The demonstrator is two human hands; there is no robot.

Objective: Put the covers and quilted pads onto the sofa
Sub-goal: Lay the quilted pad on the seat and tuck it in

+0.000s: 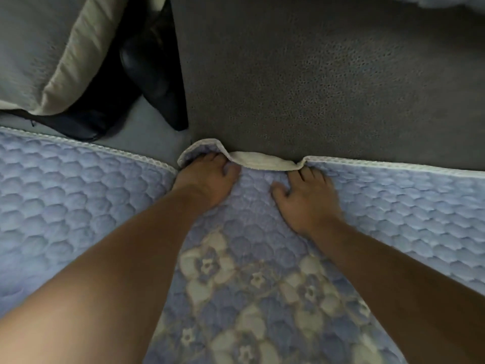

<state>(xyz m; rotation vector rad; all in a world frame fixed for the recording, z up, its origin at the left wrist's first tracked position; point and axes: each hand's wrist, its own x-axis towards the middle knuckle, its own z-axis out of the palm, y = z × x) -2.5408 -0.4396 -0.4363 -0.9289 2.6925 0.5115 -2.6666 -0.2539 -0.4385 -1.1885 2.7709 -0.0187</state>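
Quilted pad (393, 206), right and centre: pale lavender-blue, stitched in a repeating scallop pattern. Near centre it carries a floral motif (252, 285) in cream and muted blue, with small star-shaped flower centres. Its far edge is bound in white trim (393, 165); where that edge folds over, a cream-white underside (259, 161) shows.

Second quilted pad (65, 206), left: same lavender-blue scallop quilting, same white edging along its far side.

Sofa back (315, 74), far right: dark grey, finely speckled.

Cushion (34, 43), far left: light grey with a beige side band.

Object (152, 74) between cushion and sofa back: black, glossy in places, otherwise indistinct.
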